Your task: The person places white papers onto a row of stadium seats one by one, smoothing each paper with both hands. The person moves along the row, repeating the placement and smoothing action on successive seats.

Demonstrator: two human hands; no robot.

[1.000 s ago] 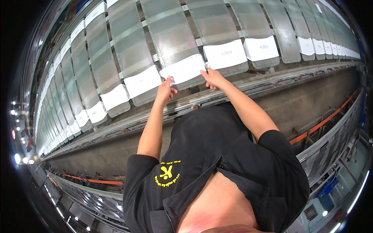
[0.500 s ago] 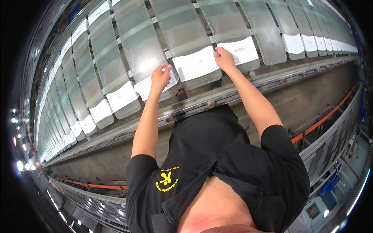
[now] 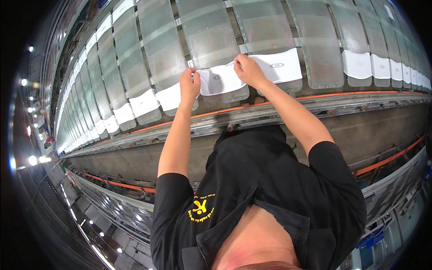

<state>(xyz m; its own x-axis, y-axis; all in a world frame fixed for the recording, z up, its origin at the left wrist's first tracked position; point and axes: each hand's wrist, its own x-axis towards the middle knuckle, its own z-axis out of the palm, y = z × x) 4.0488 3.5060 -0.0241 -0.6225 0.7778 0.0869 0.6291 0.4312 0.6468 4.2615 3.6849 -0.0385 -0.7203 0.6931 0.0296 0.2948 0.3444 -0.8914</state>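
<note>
A white cloth piece with a small dark mark lies across the near end of a long grey-green flat board. My left hand is closed in a pinch at the cloth's upper left corner. At its upper right corner, my right hand pinches the far edge, and that edge sags slightly between the two hands. To the right lies another white cloth piece with an oval mark, on the neighbouring board. A further white piece sits left of my left hand, partly covered by it.
Similar boards stand side by side in a long row, many with white cloth at their near ends. One bare board is at the right. A metal rail with an orange strip runs between me and the boards.
Both hands have closed on the cloth's far corners, and its far edge now sags between them. The cloth's mark has shifted left and towards me. The whole view has also shifted a little.
</note>
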